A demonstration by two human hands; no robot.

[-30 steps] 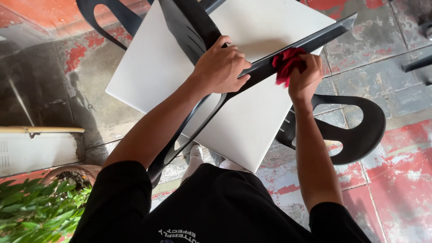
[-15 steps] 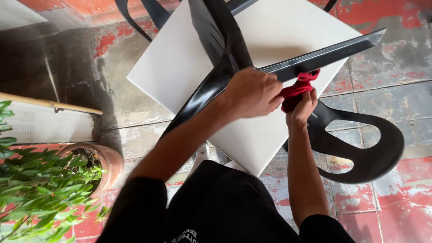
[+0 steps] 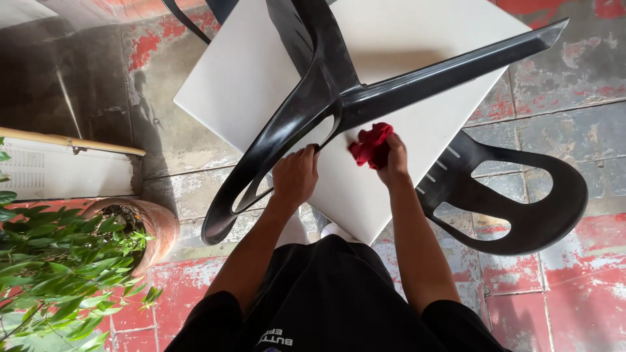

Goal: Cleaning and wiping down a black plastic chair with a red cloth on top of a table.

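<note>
A black plastic chair (image 3: pixel 339 91) lies upturned on a white square table (image 3: pixel 417 39), its legs spreading left and right. My left hand (image 3: pixel 295 177) grips the chair's curved arm where it meets the cut-out opening. My right hand (image 3: pixel 393 158) is closed on a crumpled red cloth (image 3: pixel 370 143), which is pressed against the chair just below the point where the legs join. Both forearms reach up from my black-clad lap at the bottom of the view.
A second black chair (image 3: pixel 515 202) stands on the floor to the right, partly under the table. A terracotta pot (image 3: pixel 147 225) with a green leafy plant (image 3: pixel 52 274) sits at lower left. The floor is worn red and grey tile (image 3: pixel 574 280).
My left hand has slid down the chair's arm toward me. My right hand and the red cloth have moved from the right leg to the chair's central joint. The view has shifted right.
</note>
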